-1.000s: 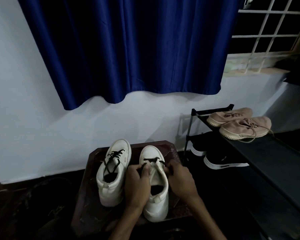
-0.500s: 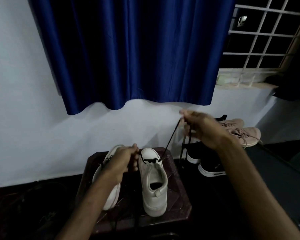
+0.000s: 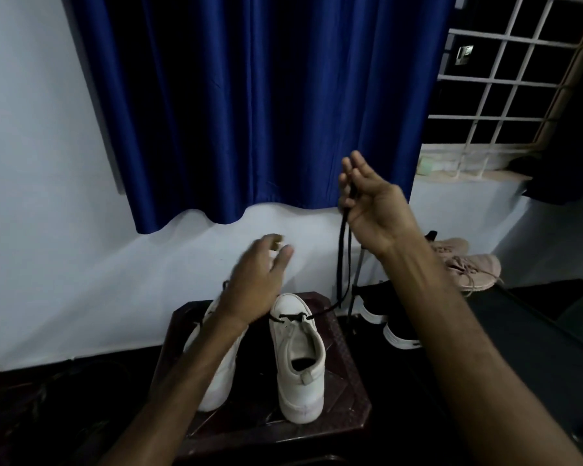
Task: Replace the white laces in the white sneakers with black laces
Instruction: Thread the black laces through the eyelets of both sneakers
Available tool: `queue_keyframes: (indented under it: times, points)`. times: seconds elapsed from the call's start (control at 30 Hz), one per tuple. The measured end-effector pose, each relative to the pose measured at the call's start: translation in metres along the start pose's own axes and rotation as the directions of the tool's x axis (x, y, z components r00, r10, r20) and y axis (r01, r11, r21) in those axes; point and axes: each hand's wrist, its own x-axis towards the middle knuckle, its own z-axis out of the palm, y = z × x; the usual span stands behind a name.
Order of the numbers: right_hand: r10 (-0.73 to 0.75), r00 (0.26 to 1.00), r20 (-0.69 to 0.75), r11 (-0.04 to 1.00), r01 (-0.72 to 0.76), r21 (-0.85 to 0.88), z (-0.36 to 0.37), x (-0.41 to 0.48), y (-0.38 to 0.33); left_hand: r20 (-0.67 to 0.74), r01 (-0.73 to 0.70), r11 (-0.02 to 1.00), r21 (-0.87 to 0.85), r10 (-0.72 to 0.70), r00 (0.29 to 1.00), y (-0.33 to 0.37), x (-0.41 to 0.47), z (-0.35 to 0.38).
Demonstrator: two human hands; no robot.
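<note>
While right hand (image 3: 375, 207) pinches lace (image 3: 342, 260), left (image 3: 259, 281) hovers

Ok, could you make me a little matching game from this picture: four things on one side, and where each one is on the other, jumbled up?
Things:
1. black lace
2. pink sneakers
3. right white sneaker
4. blue curtain

Places:
A. standing on the dark brown stool
B. hanging against the white wall
C. on the black shoe rack
D. held up by the right hand

Pairs: 1-D, 2-C, 3-A, 4-B.
</note>
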Motion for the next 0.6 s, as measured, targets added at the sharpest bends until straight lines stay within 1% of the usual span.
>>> queue_keyframes:
  times: [0.03,0.07,0.1,0.17,0.23,0.3,0.4,0.47,0.53,0.57,0.6]
  points:
    - [0.014,1.000,-0.001,1.000,-0.014,0.014,0.001,0.000,0.007,0.145,0.067,0.975,-0.210,-0.037,0.989,0.017,0.001,0.005]
    - [0.026,1.000,0.000,0.999,-0.026,0.034,0.001,0.000,0.014,0.282,0.153,0.928,-0.339,-0.055,0.958,0.030,0.001,0.009]
    - [0.032,0.999,0.003,0.998,-0.032,0.052,0.001,0.000,0.019,0.373,0.197,0.899,-0.392,-0.041,0.927,0.041,0.001,0.012]
    - [0.025,1.000,-0.003,0.997,-0.025,0.075,-0.001,0.002,0.024,0.452,0.207,0.869,-0.450,0.022,0.892,0.050,-0.001,0.012]
    - [0.006,1.000,-0.029,0.996,-0.003,0.091,-0.008,0.002,0.022,0.458,0.203,0.845,-0.495,0.055,0.887,0.044,-0.002,0.006]
    - [0.002,0.997,-0.075,0.996,0.005,0.090,-0.021,0.002,0.018,0.409,0.214,0.839,-0.501,0.011,0.913,0.034,-0.002,-0.004]
    - [0.014,0.989,-0.148,0.999,-0.009,0.040,-0.043,0.004,0.020,0.340,0.223,0.863,-0.454,-0.064,0.938,0.016,-0.002,-0.014]
    - [0.022,0.985,-0.174,1.000,-0.024,-0.008,-0.055,0.006,0.025,0.361,0.215,0.891,-0.400,-0.062,0.930,0.007,-0.002,-0.019]
    - [-0.012,0.982,-0.189,0.992,-0.013,-0.128,-0.065,0.007,0.030,0.366,0.197,0.915,-0.352,-0.059,0.929,0.002,-0.001,-0.023]
    - [-0.043,0.982,-0.182,0.972,-0.001,-0.235,-0.069,0.007,0.031,0.347,0.179,0.927,-0.329,-0.058,0.936,0.000,0.000,-0.024]
    - [-0.071,0.984,-0.161,0.926,0.005,-0.378,-0.073,0.007,0.033,0.317,0.156,0.940,-0.304,-0.055,0.947,-0.002,0.000,-0.024]
